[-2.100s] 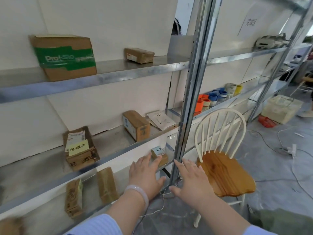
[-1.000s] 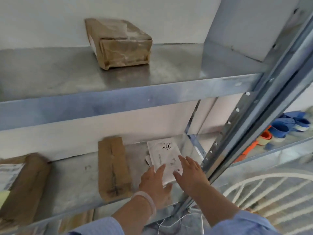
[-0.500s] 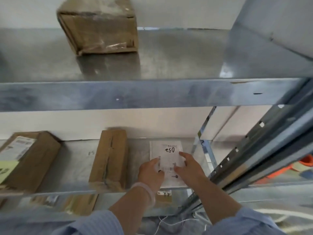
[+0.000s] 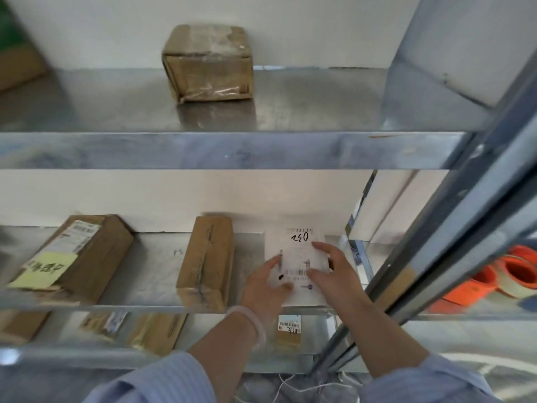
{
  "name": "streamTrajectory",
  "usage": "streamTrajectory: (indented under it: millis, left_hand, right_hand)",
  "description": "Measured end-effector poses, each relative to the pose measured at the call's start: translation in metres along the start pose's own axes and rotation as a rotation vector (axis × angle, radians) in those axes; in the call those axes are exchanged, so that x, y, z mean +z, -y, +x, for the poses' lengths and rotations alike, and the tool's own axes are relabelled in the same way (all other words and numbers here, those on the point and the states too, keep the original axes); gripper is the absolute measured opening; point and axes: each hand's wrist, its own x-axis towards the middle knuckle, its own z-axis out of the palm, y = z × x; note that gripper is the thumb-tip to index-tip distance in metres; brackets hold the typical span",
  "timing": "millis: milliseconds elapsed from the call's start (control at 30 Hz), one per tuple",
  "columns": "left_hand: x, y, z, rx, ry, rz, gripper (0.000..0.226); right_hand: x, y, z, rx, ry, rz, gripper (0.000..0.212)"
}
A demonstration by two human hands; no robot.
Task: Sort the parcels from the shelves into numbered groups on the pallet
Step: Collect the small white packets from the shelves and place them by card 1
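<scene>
— Steel middle shelf [image 4: 151, 286], smooth; our white mailer [image 4: 299, 257] lies flat at its right end.
— Our left hand [image 4: 266, 289] and right hand [image 4: 334, 271] rest on it, fingers loosely spread, gripping nothing.
— We judge it may slide off the front lip.

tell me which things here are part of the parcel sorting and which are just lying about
Part of the job: white flat parcel under both hands; upright brown box; box with yellow note; taped box on the upper shelf.

Lying about: orange tape rolls; white cable.
</scene>
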Motion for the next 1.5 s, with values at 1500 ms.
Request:
streamTrajectory:
  millis: [1500]
  left_hand:
    - [-0.658,0.322,-0.556,-0.222,-1.28,-0.164,0.048]
  right_hand:
    - [0.751,0.108,-0.538,-0.669,1.316,-0.475,0.041]
